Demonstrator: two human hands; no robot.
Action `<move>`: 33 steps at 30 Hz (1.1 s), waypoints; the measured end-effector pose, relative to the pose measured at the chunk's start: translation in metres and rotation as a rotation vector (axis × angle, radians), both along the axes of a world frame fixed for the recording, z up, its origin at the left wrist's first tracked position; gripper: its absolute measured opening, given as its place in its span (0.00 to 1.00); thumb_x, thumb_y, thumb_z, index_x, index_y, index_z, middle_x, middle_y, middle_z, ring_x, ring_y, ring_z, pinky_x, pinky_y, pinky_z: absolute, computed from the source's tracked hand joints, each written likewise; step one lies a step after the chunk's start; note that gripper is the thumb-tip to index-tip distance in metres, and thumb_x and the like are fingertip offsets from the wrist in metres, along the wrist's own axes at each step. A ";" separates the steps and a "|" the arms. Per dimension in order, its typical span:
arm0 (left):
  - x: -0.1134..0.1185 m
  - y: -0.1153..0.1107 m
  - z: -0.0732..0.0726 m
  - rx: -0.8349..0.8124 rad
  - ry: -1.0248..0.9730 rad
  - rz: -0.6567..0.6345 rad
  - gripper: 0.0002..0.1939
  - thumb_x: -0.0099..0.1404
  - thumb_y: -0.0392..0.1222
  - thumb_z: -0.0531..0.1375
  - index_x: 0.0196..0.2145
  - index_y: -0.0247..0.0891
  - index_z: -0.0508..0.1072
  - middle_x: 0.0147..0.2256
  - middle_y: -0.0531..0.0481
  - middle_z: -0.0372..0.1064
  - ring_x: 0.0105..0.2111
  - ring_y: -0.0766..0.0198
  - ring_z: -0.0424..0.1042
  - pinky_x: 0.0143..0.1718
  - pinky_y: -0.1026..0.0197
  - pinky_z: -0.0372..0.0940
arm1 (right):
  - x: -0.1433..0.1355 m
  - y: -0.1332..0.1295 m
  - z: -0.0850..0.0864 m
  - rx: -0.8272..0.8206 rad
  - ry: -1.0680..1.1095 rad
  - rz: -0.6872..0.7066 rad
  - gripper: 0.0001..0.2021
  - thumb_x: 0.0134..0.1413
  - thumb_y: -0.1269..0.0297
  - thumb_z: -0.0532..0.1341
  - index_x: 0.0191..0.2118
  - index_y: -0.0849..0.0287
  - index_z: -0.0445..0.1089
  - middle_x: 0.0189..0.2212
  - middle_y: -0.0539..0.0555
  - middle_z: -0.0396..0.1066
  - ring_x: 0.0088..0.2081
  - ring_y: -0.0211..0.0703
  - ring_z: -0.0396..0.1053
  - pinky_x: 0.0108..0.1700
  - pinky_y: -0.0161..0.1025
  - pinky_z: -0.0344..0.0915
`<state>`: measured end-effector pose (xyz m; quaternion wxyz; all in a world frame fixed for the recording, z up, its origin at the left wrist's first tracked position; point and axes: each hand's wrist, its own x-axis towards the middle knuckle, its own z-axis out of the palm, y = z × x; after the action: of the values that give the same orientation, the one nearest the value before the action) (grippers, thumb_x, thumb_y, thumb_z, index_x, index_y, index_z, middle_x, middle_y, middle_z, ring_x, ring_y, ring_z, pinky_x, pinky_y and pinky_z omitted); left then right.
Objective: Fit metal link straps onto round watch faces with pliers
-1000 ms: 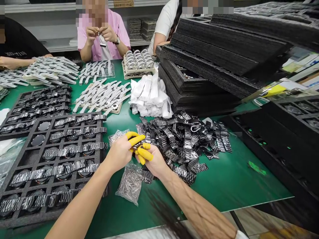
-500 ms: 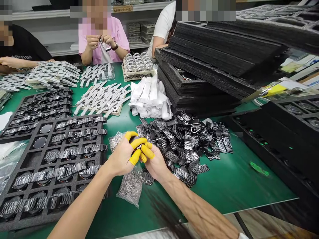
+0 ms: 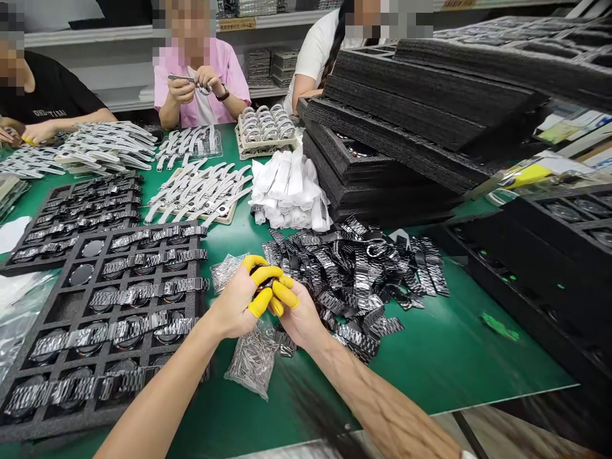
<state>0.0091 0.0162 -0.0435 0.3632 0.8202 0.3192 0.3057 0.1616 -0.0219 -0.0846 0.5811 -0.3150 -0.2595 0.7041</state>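
My left hand (image 3: 238, 301), with yellow finger cots on its fingers, is closed around a dark round watch case (image 3: 264, 282). From the right, my right hand (image 3: 302, 313), also in yellow cots, pinches at the near edge of the same case. The fingers cover most of it, and any small part between them is hidden. Just below the hands lies a clear bag of thin metal pins (image 3: 253, 366); a second bag of pins (image 3: 224, 273) is behind my left hand. A heap of black metal watch bands (image 3: 354, 268) lies beyond my right hand.
At left, grey foam trays (image 3: 98, 331) hold watches with black bands. White-strapped watches (image 3: 198, 191) and white wrapped pieces (image 3: 289, 188) lie further back. Black foam trays (image 3: 421, 108) stand stacked at right. A co-worker in pink (image 3: 201, 83) handles a watch strap; others sit nearby.
My hands stay together on the watch case, with slight finger shifts. The view has moved a little. The co-worker in pink now holds a strap stretched sideways, and the person at left has shifted.
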 end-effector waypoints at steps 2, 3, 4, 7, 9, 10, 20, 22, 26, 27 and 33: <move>0.001 0.001 -0.004 -0.078 -0.053 0.027 0.18 0.75 0.46 0.55 0.57 0.40 0.75 0.52 0.40 0.67 0.53 0.50 0.69 0.59 0.45 0.66 | 0.001 0.001 -0.001 0.001 0.001 -0.002 0.22 0.50 0.47 0.77 0.27 0.57 0.69 0.16 0.43 0.61 0.20 0.33 0.53 0.25 0.34 0.55; 0.002 0.002 -0.005 -0.159 -0.109 0.050 0.19 0.75 0.48 0.56 0.57 0.40 0.76 0.51 0.40 0.69 0.52 0.50 0.70 0.59 0.45 0.65 | 0.002 0.001 -0.002 0.001 0.001 -0.004 0.23 0.49 0.46 0.77 0.26 0.57 0.69 0.16 0.43 0.61 0.19 0.33 0.53 0.26 0.34 0.56; 0.002 0.003 -0.007 -0.270 -0.183 0.075 0.20 0.75 0.51 0.57 0.56 0.40 0.78 0.50 0.40 0.71 0.51 0.50 0.70 0.59 0.46 0.65 | 0.004 0.001 -0.002 -0.003 0.001 -0.005 0.23 0.49 0.45 0.76 0.26 0.57 0.69 0.16 0.44 0.62 0.19 0.33 0.53 0.26 0.35 0.58; 0.004 0.005 -0.009 -0.700 -0.427 0.124 0.21 0.71 0.57 0.62 0.50 0.39 0.81 0.45 0.43 0.76 0.47 0.53 0.74 0.53 0.51 0.68 | 0.010 0.003 -0.003 -0.042 -0.015 -0.005 0.20 0.51 0.43 0.75 0.30 0.55 0.73 0.21 0.47 0.69 0.22 0.37 0.59 0.29 0.39 0.66; 0.003 0.007 -0.008 -0.884 -0.559 0.130 0.24 0.65 0.57 0.70 0.51 0.38 0.81 0.44 0.43 0.77 0.45 0.55 0.75 0.50 0.55 0.68 | 0.013 0.005 -0.004 -0.047 -0.053 -0.017 0.18 0.54 0.42 0.72 0.36 0.52 0.76 0.30 0.50 0.76 0.29 0.43 0.69 0.36 0.42 0.72; 0.002 0.008 -0.007 -0.913 -0.615 0.139 0.27 0.61 0.56 0.73 0.53 0.39 0.81 0.45 0.43 0.77 0.45 0.56 0.75 0.49 0.56 0.68 | 0.013 0.005 -0.006 -0.020 -0.085 -0.025 0.19 0.55 0.41 0.71 0.41 0.51 0.77 0.36 0.52 0.78 0.36 0.47 0.73 0.41 0.44 0.74; -0.008 0.019 -0.008 -0.257 -0.355 0.142 0.12 0.63 0.51 0.73 0.39 0.42 0.84 0.44 0.45 0.71 0.47 0.55 0.71 0.54 0.50 0.68 | 0.017 0.008 -0.021 0.093 -0.402 0.256 0.18 0.56 0.48 0.73 0.42 0.54 0.74 0.32 0.51 0.75 0.30 0.41 0.69 0.32 0.39 0.66; -0.010 0.021 -0.006 -0.306 -0.461 0.039 0.13 0.64 0.52 0.72 0.41 0.43 0.83 0.45 0.45 0.72 0.47 0.56 0.73 0.51 0.52 0.70 | 0.025 0.011 -0.016 0.084 -0.248 0.411 0.22 0.56 0.42 0.71 0.41 0.57 0.74 0.28 0.51 0.73 0.24 0.38 0.64 0.26 0.38 0.60; -0.012 0.023 -0.001 -0.392 -0.540 -0.037 0.12 0.63 0.48 0.74 0.43 0.44 0.82 0.49 0.45 0.74 0.49 0.56 0.73 0.53 0.53 0.70 | 0.032 0.016 -0.005 0.049 0.055 0.492 0.28 0.56 0.33 0.66 0.37 0.58 0.73 0.21 0.47 0.63 0.20 0.36 0.56 0.23 0.37 0.54; -0.013 0.023 0.000 -0.432 -0.543 -0.032 0.14 0.62 0.47 0.74 0.45 0.44 0.82 0.51 0.44 0.74 0.50 0.55 0.73 0.52 0.53 0.70 | 0.032 0.017 -0.004 0.044 0.074 0.433 0.26 0.55 0.35 0.68 0.36 0.57 0.71 0.21 0.46 0.62 0.20 0.35 0.54 0.23 0.36 0.53; -0.011 0.021 0.006 -0.763 -0.570 0.159 0.38 0.61 0.57 0.72 0.64 0.43 0.68 0.48 0.43 0.74 0.43 0.56 0.75 0.43 0.55 0.73 | 0.018 0.021 -0.014 0.154 -0.148 0.106 0.25 0.49 0.44 0.76 0.41 0.52 0.65 0.21 0.40 0.63 0.20 0.33 0.54 0.24 0.33 0.52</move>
<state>-0.0017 0.0374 -0.0370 0.6868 0.4849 0.3581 0.4061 0.1793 -0.0004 -0.0987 0.5450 -0.3062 -0.3713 0.6865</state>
